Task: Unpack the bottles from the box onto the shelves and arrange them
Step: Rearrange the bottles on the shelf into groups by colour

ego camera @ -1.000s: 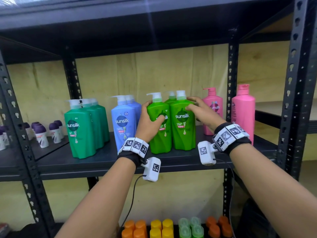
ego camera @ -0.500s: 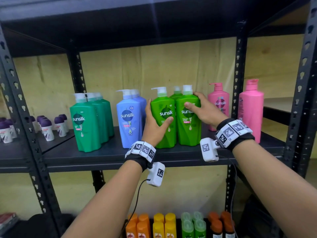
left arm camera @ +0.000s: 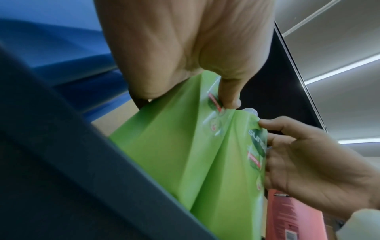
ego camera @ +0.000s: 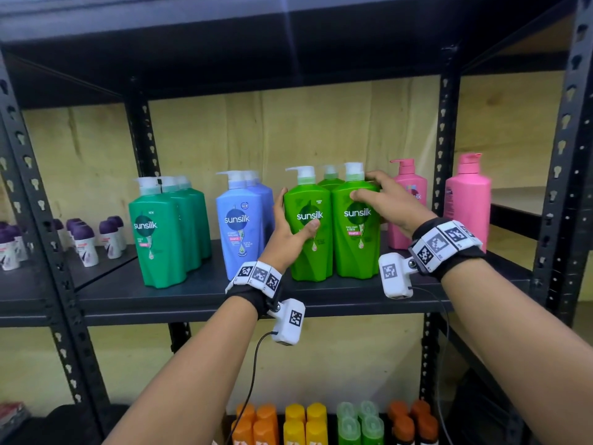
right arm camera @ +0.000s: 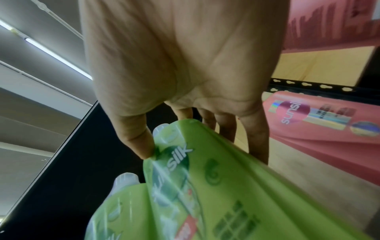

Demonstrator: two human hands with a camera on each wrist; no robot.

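Left hand (ego camera: 290, 234) gripping left green Sunsilk bottle (ego camera: 309, 229); right hand (ego camera: 386, 200), at 3 o'clock, gripping right green Sunsilk bottle (ego camera: 356, 226); both upright, touching, on shelf (ego camera: 205, 293).

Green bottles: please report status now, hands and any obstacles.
Left hand grips left green bottle. Right hand grips right green bottle. Both upright on shelf. Blue bottle and pink bottle close alongside.

Head view evenly lit and sharp at centre; shelf posts (ego camera: 30, 194) bow at the edges, underside of upper shelf (ego camera: 288, 43) dark. Both wrist views soft and motion-blurred, palms close and out of focus. Ceiling strip lights (right arm camera: 57, 56) glare white; green bottles (left arm camera: 185, 154) smeared.
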